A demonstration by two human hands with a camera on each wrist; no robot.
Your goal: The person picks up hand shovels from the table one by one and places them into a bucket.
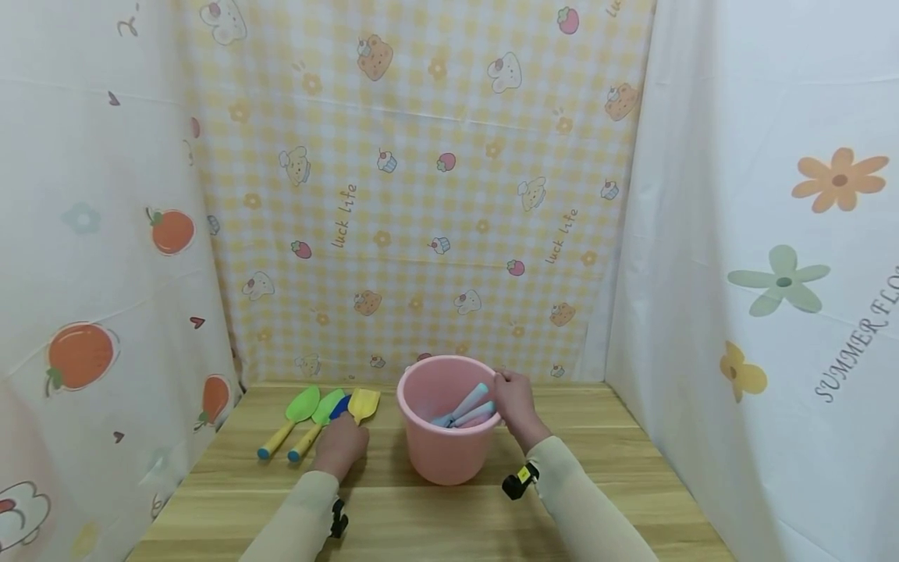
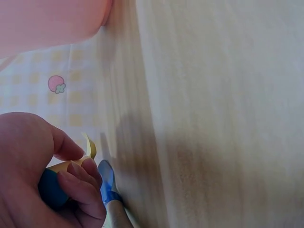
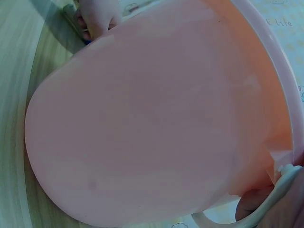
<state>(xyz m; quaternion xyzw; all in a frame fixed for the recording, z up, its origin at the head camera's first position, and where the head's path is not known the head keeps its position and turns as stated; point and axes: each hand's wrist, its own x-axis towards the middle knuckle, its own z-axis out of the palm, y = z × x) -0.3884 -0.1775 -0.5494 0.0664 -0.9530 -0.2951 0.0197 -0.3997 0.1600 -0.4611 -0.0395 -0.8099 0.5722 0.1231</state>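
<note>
My left hand (image 1: 342, 446) grips the handle of a small yellow toy shovel (image 1: 364, 403). In the left wrist view the fingers wrap its yellow handle, whose blue end (image 2: 53, 190) sticks out toward the palm. Just beside it is a blue-bladed shovel (image 1: 340, 407), partly hidden by the hand in the head view. A pink bucket (image 1: 444, 457) stands upright on the table, and my right hand (image 1: 517, 404) holds its rim at the right side, by the white handle (image 3: 280, 187). Inside the bucket lean tools with light blue handles (image 1: 472, 400); their lower ends are mostly hidden.
Two green shovels with yellow, blue-tipped handles, one (image 1: 303, 404) farther left and another (image 1: 327, 407) nearer my left hand, lie on the wooden table (image 1: 407, 523). A checked curtain (image 1: 414, 234) hangs behind, with white printed curtains (image 1: 702, 273) at both sides.
</note>
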